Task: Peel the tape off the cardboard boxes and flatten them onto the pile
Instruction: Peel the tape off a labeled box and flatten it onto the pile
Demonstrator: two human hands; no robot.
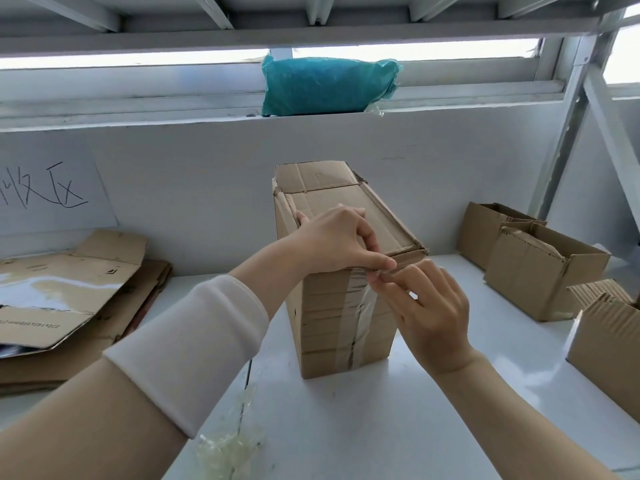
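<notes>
The tall brown cardboard box stands upright on the white table. Your left hand grips its top edge. Your right hand pinches the upper end of the clear tape strip, which runs down the near face.

1. Paper sheet on the wall, far left: large black handwritten characters. Two are legible, "收区". A further character to their left is cut by the frame edge and cannot be read.
2. Flattened cardboard, top of the left-hand stack: one printed line near its front edge, upside down to the camera. It reads approximately "220x145x160mm"; the digits are small and the reading is uncertain.
3. Same cardboard, far right corner: small dark mark, too small to read.
</notes>
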